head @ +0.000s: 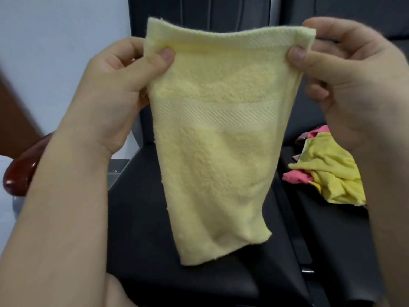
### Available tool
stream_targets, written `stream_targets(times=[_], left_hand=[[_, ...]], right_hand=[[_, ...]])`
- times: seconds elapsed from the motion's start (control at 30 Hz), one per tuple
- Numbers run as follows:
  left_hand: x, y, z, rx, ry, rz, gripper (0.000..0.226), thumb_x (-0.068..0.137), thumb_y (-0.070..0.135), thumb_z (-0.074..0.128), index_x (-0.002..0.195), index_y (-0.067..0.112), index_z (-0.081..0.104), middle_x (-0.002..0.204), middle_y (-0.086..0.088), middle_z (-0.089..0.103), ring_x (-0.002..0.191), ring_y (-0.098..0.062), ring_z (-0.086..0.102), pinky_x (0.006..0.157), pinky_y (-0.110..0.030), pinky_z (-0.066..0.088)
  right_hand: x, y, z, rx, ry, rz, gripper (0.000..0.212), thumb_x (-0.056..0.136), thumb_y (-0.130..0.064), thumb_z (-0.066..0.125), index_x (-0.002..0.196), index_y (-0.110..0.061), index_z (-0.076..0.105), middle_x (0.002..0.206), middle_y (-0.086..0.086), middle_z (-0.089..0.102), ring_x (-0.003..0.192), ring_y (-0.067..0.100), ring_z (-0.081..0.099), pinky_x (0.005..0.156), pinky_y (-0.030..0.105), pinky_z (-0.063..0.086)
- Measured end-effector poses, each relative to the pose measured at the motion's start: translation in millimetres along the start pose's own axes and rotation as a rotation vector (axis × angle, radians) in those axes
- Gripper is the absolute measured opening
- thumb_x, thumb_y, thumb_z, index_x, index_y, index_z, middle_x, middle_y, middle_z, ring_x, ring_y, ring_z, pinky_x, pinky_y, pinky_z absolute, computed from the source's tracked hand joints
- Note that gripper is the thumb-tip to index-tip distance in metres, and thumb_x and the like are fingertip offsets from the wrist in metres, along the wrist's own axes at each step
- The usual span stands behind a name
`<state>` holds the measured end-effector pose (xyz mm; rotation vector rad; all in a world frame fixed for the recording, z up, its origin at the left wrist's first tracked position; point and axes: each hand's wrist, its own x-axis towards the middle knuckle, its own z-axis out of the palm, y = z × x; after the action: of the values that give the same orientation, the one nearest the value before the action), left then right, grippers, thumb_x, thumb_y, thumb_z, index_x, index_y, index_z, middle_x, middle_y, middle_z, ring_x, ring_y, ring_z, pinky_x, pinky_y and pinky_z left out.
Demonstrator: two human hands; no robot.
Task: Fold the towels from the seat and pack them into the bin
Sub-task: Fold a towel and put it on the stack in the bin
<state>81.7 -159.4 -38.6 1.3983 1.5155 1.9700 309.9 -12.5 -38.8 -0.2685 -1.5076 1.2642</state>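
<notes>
Left hand [124,72] and right hand [345,69] pinching pale yellow towel [217,151] by its top corners, lower edge hanging over black seat [155,218], crumpled towels [332,173] lying centre right.

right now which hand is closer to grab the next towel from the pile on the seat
Right, probably. The right hand pinches the pale yellow towel just above the pile on the seat; the left hand holds the far corner, the towel hanging between it and the pile.

Soft, even indoor light; shadows faint. Glare spots on red armrest [18,173]. Left edge blurred; overall focus slightly soft.
</notes>
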Motion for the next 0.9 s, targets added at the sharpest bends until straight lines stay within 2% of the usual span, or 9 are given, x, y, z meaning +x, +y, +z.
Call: stream_targets(times=[0.13, 0.27, 0.33, 0.43, 0.53, 0.63, 0.73, 0.83, 0.9], left_hand=[[7.5, -17.0, -3.3, 0.159, 0.015, -0.131, 0.007, 0.09, 0.025, 0.073, 0.095, 0.019, 0.074, 0.098, -0.003, 0.075, 0.095, -0.024, 0.071, 0.097, -0.044, 0.056], [17.2, -36.6, 7.0, 0.214, 0.1, -0.24, 0.008, 0.089, 0.025, 0.076, 0.095, 0.02, 0.074, 0.078, 0.008, 0.072, 0.068, -0.011, 0.065, 0.07, -0.027, 0.056], [20.9, -36.1, 15.7, 0.153, 0.143, -0.15, 0.006, 0.091, 0.019, 0.075, 0.096, 0.018, 0.072, 0.084, 0.005, 0.074, 0.079, -0.015, 0.073, 0.075, -0.027, 0.06], [24.6, -22.4, 22.3, 0.139, 0.191, 0.13, 0.01, 0.091, 0.016, 0.074, 0.1, 0.018, 0.07, 0.096, 0.01, 0.073, 0.098, -0.011, 0.072, 0.084, -0.026, 0.059], [23.4, -19.0, 15.5, 0.108, 0.117, 0.25, 0.014, 0.092, 0.018, 0.072, 0.106, 0.016, 0.07, 0.108, 0.001, 0.072, 0.108, -0.017, 0.069, 0.09, -0.03, 0.058], [15.8, -37.1, -3.3, 0.098, -0.015, 0.045, 0.008, 0.09, 0.018, 0.073, 0.095, 0.024, 0.072, 0.102, -0.002, 0.073, 0.102, -0.021, 0.068, 0.085, -0.031, 0.053], [0.2, -68.3, -24.3, 0.404, -0.206, -0.276, 0.011, 0.085, 0.009, 0.076, 0.091, 0.017, 0.071, 0.089, 0.001, 0.071, 0.088, -0.014, 0.062, 0.074, -0.028, 0.046], [-17.4, -94.0, -34.0, 0.698, -0.606, -0.58, 0.02, 0.082, 0.012, 0.08, 0.099, 0.018, 0.071, 0.093, 0.004, 0.073, 0.088, -0.013, 0.065, 0.072, -0.025, 0.047], [-27.4, -98.0, -31.6, 0.782, -0.865, -0.741, 0.025, 0.083, 0.018, 0.08, 0.105, 0.023, 0.071, 0.102, 0.004, 0.075, 0.096, -0.012, 0.07, 0.079, -0.025, 0.051]], right_hand=[[6.1, 20.1, 1.2, -0.114, 0.019, 0.121, 0.034, 0.079, -0.009, 0.08, 0.11, -0.016, 0.067, 0.092, 0.0, 0.076, 0.066, 0.01, 0.066, 0.054, 0.019, 0.046], [13.7, 43.8, 6.0, -0.11, 0.06, 0.203, 0.032, 0.082, 0.0, 0.076, 0.112, -0.005, 0.065, 0.099, 0.011, 0.075, 0.086, 0.025, 0.075, 0.075, 0.031, 0.061], [17.0, 46.2, 8.1, -0.064, 0.092, 0.136, 0.028, 0.083, 0.001, 0.074, 0.109, -0.002, 0.064, 0.099, 0.013, 0.074, 0.09, 0.027, 0.074, 0.081, 0.036, 0.06], [21.2, 37.6, 7.0, 0.084, 0.092, -0.026, 0.024, 0.086, 0.003, 0.069, 0.108, -0.005, 0.062, 0.096, 0.009, 0.072, 0.1, 0.03, 0.071, 0.09, 0.038, 0.057], [21.6, 31.8, 3.4, 0.141, 0.006, -0.11, 0.029, 0.088, 0.006, 0.066, 0.114, -0.005, 0.059, 0.099, 0.006, 0.069, 0.11, 0.03, 0.066, 0.095, 0.039, 0.054], [17.2, 41.5, -4.0, 0.134, -0.104, 0.066, 0.029, 0.086, 0.009, 0.064, 0.11, -0.007, 0.063, 0.1, 0.009, 0.069, 0.103, 0.03, 0.068, 0.089, 0.041, 0.058], [2.6, 63.7, -13.1, -0.03, -0.245, 0.451, 0.034, 0.082, 0.013, 0.063, 0.106, -0.01, 0.067, 0.095, 0.011, 0.067, 0.085, 0.025, 0.069, 0.075, 0.036, 0.062], [-19.4, 90.7, -19.4, -0.252, -0.496, 0.787, 0.04, 0.081, 0.019, 0.062, 0.11, -0.008, 0.068, 0.086, 0.013, 0.065, 0.071, 0.021, 0.068, 0.067, 0.036, 0.062], [-32.7, 100.6, -19.2, -0.389, -0.666, 0.924, 0.036, 0.082, 0.017, 0.064, 0.111, -0.005, 0.068, 0.083, 0.015, 0.063, 0.068, 0.021, 0.068, 0.065, 0.034, 0.061]])
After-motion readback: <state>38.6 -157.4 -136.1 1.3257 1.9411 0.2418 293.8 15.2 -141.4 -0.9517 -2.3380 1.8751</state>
